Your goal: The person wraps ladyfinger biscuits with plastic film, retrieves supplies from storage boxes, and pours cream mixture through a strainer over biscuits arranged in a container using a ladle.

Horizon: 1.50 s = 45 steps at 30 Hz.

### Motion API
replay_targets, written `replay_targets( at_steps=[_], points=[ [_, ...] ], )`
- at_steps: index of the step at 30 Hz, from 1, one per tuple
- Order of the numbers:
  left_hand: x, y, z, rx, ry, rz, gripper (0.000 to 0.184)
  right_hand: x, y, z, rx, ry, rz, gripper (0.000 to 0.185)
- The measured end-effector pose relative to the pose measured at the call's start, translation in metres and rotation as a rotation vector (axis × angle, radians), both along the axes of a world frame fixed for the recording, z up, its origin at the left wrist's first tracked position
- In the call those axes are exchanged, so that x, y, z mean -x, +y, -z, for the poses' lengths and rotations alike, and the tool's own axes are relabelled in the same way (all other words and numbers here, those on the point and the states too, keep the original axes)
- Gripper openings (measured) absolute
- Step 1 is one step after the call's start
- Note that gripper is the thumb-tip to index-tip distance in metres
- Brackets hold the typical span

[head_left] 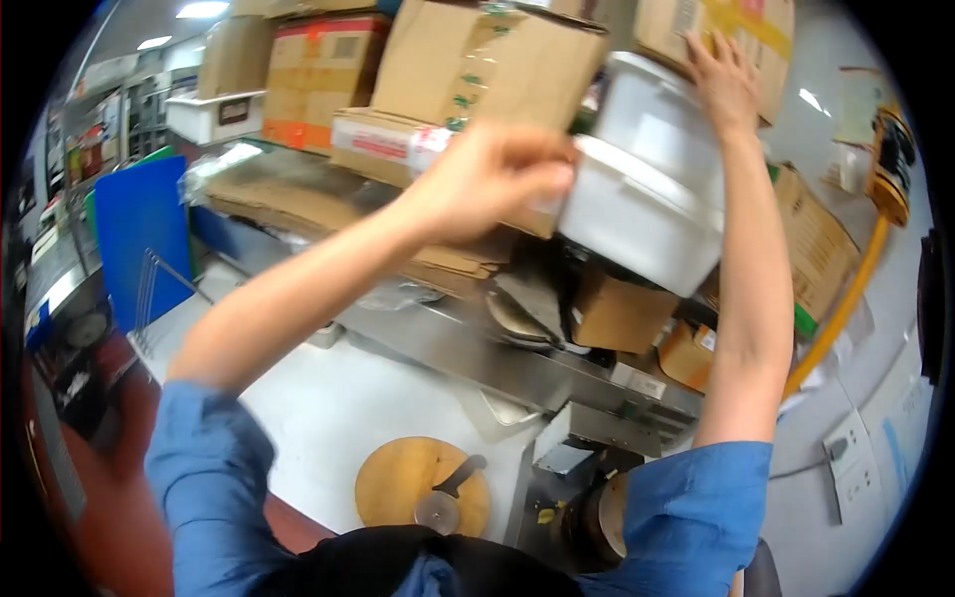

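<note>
My right hand (724,85) is raised high, its fingers spread against the face of a taped cardboard box (766,40) at the top right. Below that box sit two stacked white plastic tubs, an upper tub (652,124) and a lower tub (637,214). Close to the left rim of the tubs is my left hand (497,179), slightly blurred, with fingers and thumb curled together. Whether it touches a tub or pinches anything is hard to tell. Behind it stands a large cardboard box (487,65) with clear and green-marked tape.
A steel shelf (438,333) carries boxes and flattened cardboard (288,194). On the white counter (328,428) below lies a round wooden board (388,483) with a cleaver (438,509). A blue board (144,239) stands left; a yellow hose (846,298) runs down the right wall.
</note>
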State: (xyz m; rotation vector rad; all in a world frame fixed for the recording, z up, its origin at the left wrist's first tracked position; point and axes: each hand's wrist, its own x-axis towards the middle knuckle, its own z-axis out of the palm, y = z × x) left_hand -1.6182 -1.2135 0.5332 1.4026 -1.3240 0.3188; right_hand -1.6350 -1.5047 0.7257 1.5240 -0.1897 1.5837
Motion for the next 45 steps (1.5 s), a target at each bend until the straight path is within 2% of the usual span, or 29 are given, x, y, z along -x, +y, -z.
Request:
replay_targets(
  at_steps=[1, 3, 4, 5, 7, 8, 9, 11, 13, 15, 17, 18, 19, 21, 22, 24, 25, 26, 27, 28, 29, 31, 34, 35, 38, 39, 41, 43, 45],
  points=[
    [0.010, 0.027, 0.028, -0.096, 0.093, 0.013, 0.034, -0.008, -0.022, 0.002, -0.050, 0.028, -0.055, 0.039],
    [0.035, 0.083, 0.078, -0.166, -0.021, -0.122, 0.031, -0.024, -0.073, 0.002, -0.149, 0.084, -0.211, 0.039],
    [0.051, 0.114, 0.100, -0.252, 0.201, -0.206, 0.030, -0.034, -0.111, -0.006, -0.211, 0.157, -0.351, 0.043],
    [0.059, 0.140, 0.130, -0.221, 0.291, -0.278, 0.030, -0.040, -0.135, -0.007, -0.161, 0.122, -0.210, 0.041],
    [0.075, 0.193, 0.202, 0.063, 0.703, -0.424, 0.027, -0.050, -0.183, -0.008, -0.047, 0.040, 0.068, 0.038],
    [0.090, 0.222, 0.233, 0.122, 0.829, -0.585, 0.026, -0.060, -0.170, -0.002, -0.001, -0.004, 0.074, 0.038],
    [0.109, 0.249, 0.259, 0.149, 0.923, -0.725, 0.027, -0.071, -0.124, 0.023, -0.009, -0.007, -0.091, 0.039],
    [0.145, 0.305, 0.305, 0.129, 1.116, -0.884, 0.027, -0.076, 0.004, 0.096, -0.112, 0.105, -0.696, 0.040],
    [0.172, 0.348, 0.306, 0.086, 1.123, -1.013, 0.028, -0.060, 0.141, 0.179, -0.249, 0.362, -1.413, 0.042],
    [0.188, 0.382, 0.287, 0.066, 1.054, -1.115, 0.021, -0.035, 0.257, 0.253, -0.286, 0.741, -1.705, 0.043],
    [0.198, 0.415, 0.276, 0.048, 0.972, -1.190, 0.022, -0.005, 0.356, 0.307, 0.067, 1.101, -1.471, 0.043],
    [0.205, 0.439, 0.284, -0.094, 0.671, -1.274, 0.028, 0.010, 0.407, 0.334, 0.233, 1.283, -1.360, 0.047],
    [0.213, 0.463, 0.293, -0.246, 0.360, -1.322, 0.035, 0.015, 0.451, 0.369, 0.205, 1.594, -1.462, 0.045],
    [0.240, 0.510, 0.306, -0.383, 0.401, -1.328, 0.040, 0.021, 0.523, 0.452, 0.096, 2.075, -1.421, 0.042],
    [0.256, 0.535, 0.321, -0.353, 0.516, -1.310, 0.039, 0.016, 0.557, 0.490, -0.013, 2.401, -1.208, 0.039],
    [0.284, 0.577, 0.374, -0.216, 0.872, -1.302, 0.038, 0.009, 0.615, 0.589, -0.663, 2.942, -0.887, 0.039],
    [0.296, 0.594, 0.420, -0.085, 0.993, -1.275, 0.036, 0.012, 0.640, 0.632, -0.800, 2.918, -0.927, 0.040],
    [0.300, 0.602, 0.434, -0.221, 1.123, -1.273, 0.036, 0.018, 0.664, 0.670, -0.719, 2.815, -0.958, 0.043],
    [0.297, 0.606, 0.438, -0.137, 1.376, -1.098, 0.035, 0.023, 0.688, 0.683, -0.498, 2.782, -0.786, 0.046],
    [0.305, 0.618, 0.500, -0.046, 1.332, -0.890, 0.034, 0.024, 0.709, 0.698, -0.253, 2.761, -0.659, 0.048],
    [0.288, 0.630, 0.469, -0.058, 1.357, -0.800, 0.030, 0.020, 0.729, 0.706, -0.011, 2.716, -0.529, 0.049],
    [0.262, 0.680, 0.471, -0.180, 1.187, -0.781, 0.025, -0.004, 0.772, 0.715, -0.137, 2.771, -0.537, 0.049],
    [0.215, 0.758, 0.482, -0.310, 1.173, -0.731, 0.019, -0.061, 0.845, 0.718, -0.112, 2.618, -0.563, 0.046],
    [0.194, 0.785, 0.483, -0.355, 1.193, -0.755, 0.018, -0.083, 0.866, 0.729, -0.132, 2.511, -0.716, 0.041],
    [0.133, 0.861, 0.479, -0.448, 1.190, -0.887, 0.015, -0.149, 0.951, 0.741, -0.159, 2.426, -0.822, 0.039],
    [0.116, 0.888, 0.496, -0.364, 1.113, -0.939, 0.014, -0.170, 0.985, 0.748, -0.184, 2.457, -0.815, 0.039],
    [0.067, 0.936, 0.471, -0.252, 1.261, -0.998, 0.018, -0.208, 1.062, 0.738, -0.038, 2.523, -0.812, 0.042],
    [0.017, 0.976, 0.452, -0.315, 1.261, -1.108, 0.026, -0.238, 1.137, 0.734, -0.048, 2.478, -1.126, 0.043],
    [-0.025, 1.014, 0.453, -0.287, 1.273, -1.170, 0.025, -0.267, 1.220, 0.716, -0.030, 2.498, -1.278, 0.039]
  ],
)
